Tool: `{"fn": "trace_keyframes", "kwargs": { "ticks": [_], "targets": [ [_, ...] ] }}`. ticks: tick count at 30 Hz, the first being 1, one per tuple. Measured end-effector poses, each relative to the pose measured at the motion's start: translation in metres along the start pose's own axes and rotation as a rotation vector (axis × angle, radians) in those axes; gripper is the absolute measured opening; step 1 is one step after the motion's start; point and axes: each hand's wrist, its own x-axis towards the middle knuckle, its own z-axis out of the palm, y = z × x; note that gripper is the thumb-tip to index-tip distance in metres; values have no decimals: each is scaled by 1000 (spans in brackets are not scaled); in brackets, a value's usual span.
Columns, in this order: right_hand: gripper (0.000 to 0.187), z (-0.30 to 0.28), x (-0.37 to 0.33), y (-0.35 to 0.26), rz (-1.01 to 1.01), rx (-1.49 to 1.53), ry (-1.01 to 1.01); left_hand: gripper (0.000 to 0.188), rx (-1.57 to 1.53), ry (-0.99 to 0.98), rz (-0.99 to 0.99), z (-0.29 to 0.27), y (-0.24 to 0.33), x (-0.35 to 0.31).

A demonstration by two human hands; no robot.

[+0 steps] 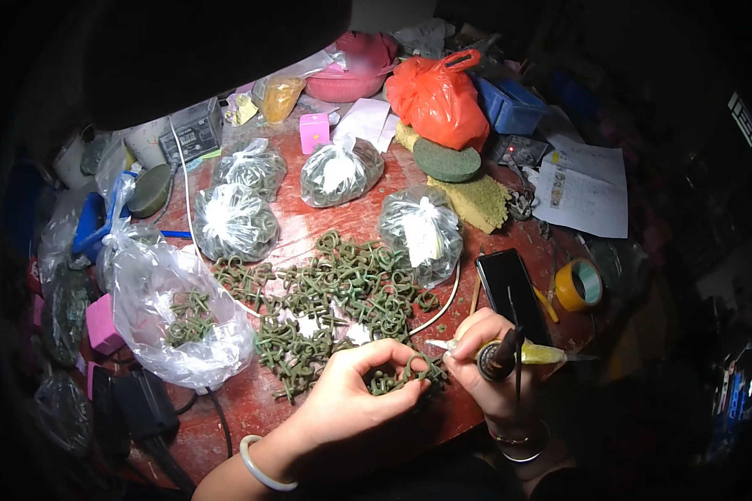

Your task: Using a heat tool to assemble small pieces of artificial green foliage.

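My left hand [351,401], a pale bangle at its wrist, pinches a small dark-green ring-shaped piece [418,367] between thumb and fingers, just over the table's near edge. Close by on the right, my right hand [480,367] is closed round a black corded pen-like tool [499,357], which resembles a soldering iron. A slim tool with a yellow-green handle [543,354] also lies across this hand. A pale pointed tip [439,344] shows near the left fingers; which tool it belongs to is unclear. Beyond the left hand spreads a pile of similar green ring pieces [342,288].
Knotted clear bags [341,171] of green pieces stand behind the pile. An open clear bag [180,321] lies left. Right are a black phone [514,288], yellow tape roll [578,285] and paper sheet [583,190]. A red bag [439,100] sits far back. A white cable [188,192] crosses the table.
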Motion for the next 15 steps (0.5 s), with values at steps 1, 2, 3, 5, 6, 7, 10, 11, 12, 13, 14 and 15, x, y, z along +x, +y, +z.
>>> {"fn": "trace_keyframes", "kwargs": {
  "ticks": [1, 2, 3, 5, 6, 7, 10, 11, 12, 13, 14, 15],
  "targets": [
    [16, 1, 0, 0, -17, -21, 35, 18, 53, 16, 15, 0, 1, 0],
    [18, 1, 1, -1, -35, -43, 70, 18, 105, 32, 31, 1, 2, -1],
    [18, 0, 2, -4, -20, -60, 45, 18, 104, 34, 29, 1, 3, -1],
    [17, 0, 3, -7, 29, -86, 9, 17, 212, 100, 59, 2, 5, -2],
    [16, -1, 4, -8, 76, -113, -24, 17, 211, 99, 58, 2, 4, -2],
    [15, -3, 3, -9, 126, -110, -51, 16, 222, 91, 72, 3, 2, -2],
    [14, -4, 5, -8, 151, -51, -116, 17, 257, 80, 82, 3, 5, -3],
    [14, -5, 6, -8, 152, -51, -115, 18, 333, 62, 102, 1, 3, -3],
    [14, -5, 6, -8, 183, -30, -107, 19, 409, 44, 123, 0, 2, -3],
    [14, -5, 7, -8, 214, -9, -101, 20, 370, 76, 121, 1, 4, -3],
    [15, -5, 7, -7, 245, 13, -95, 19, 409, 119, 213, 0, -5, -3],
    [13, -9, 7, -8, 198, -46, -94, 19, 384, 127, 209, 2, -1, -3]
  ]
}}
